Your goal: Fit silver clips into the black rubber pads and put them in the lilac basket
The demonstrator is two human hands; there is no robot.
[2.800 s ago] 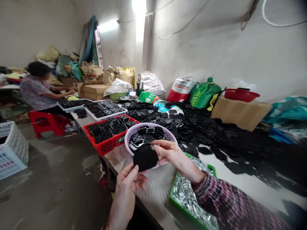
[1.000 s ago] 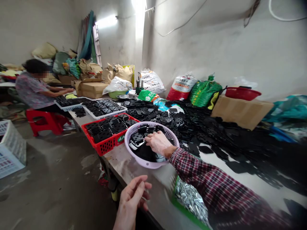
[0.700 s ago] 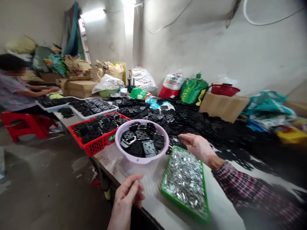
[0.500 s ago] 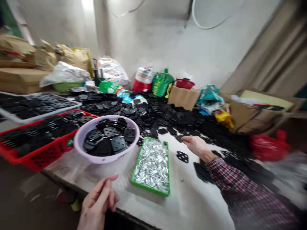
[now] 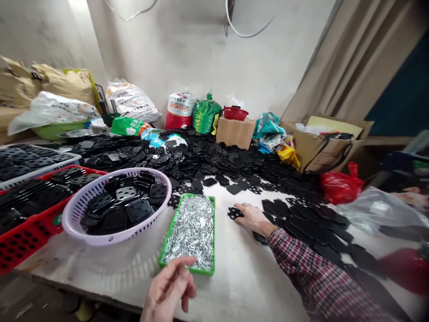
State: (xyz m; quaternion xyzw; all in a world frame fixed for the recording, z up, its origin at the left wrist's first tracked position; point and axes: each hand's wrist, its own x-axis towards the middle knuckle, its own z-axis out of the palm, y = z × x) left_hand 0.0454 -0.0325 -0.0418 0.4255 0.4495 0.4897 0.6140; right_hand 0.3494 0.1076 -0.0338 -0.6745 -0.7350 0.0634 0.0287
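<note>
Touching a flat black plate [image 5: 235,213] with outstretched right hand [image 5: 254,219]; left hand [image 5: 167,290] loosely curled.

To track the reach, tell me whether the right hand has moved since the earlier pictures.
Yes: the right hand has left the lilac plastic basket and now lies right of the green tray, fingers on a black perforated plate.

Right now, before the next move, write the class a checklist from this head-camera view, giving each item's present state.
1. Right hand touching a flat black perforated plate: ok.
2. Left hand empty: ok.
3. Lilac round plastic basket upright: ok.
4. Black plates in the basket lying separately: not ok, they overlap.
5. Silver metal pieces inside the green rectangular tray: ok.
</note>
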